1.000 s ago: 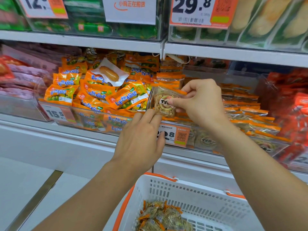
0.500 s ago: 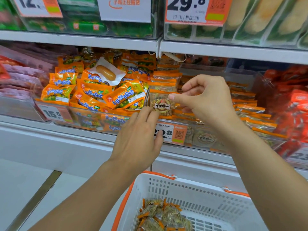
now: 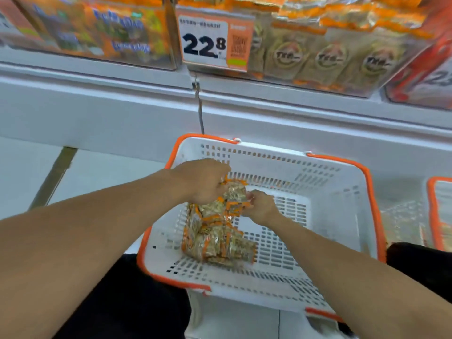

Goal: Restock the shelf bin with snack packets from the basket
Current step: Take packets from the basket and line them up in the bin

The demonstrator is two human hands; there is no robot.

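The price tag (image 3: 215,40) clipped to the shelf bin (image 3: 318,57) reads "22.8" (small print above it too blurred to read).

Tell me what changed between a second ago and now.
Both hands dropped from the shelf bin into the basket. The right hand let go of its packet up there; the left hand and right now grasp packets in the pile. The basket stayed put.

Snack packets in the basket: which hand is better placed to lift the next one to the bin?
Probably left. The left hand already grips a top snack packet; the right hand only touches the pile's edge.
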